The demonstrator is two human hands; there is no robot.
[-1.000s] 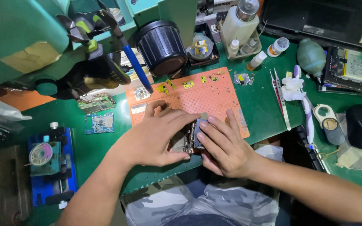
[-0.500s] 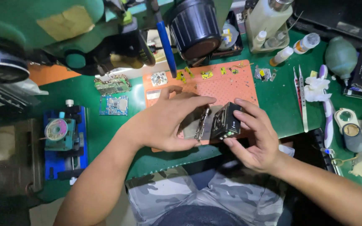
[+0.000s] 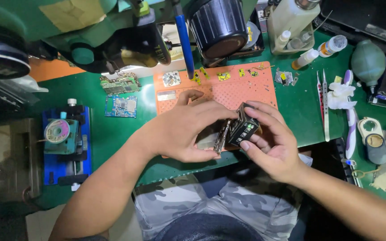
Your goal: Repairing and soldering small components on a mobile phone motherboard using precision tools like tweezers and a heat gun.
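Observation:
My left hand [image 3: 186,129] and my right hand [image 3: 269,138] meet over the near edge of an orange work mat [image 3: 242,91]. Between them they hold a small opened device. Its thin metal-edged panel [image 3: 222,136] stands on edge against my left fingers. Its black body [image 3: 243,127], with small green marks on its face, is gripped by my right fingers and thumb. The two parts are swung apart like a book. Small yellow and silver parts [image 3: 223,76] lie along the mat's far edge.
A microscope with a black lens barrel [image 3: 217,27] hangs over the green bench [image 3: 112,134]. A blue circuit board [image 3: 121,106], a blue clamp fixture [image 3: 65,143], tweezers [image 3: 324,107], small bottles [image 3: 318,51] and a green air blower [image 3: 368,62] lie around.
The device has been lifted off the mat and its black body swung further away from the thin panel. My head has moved, so the whole bench sits lower in view.

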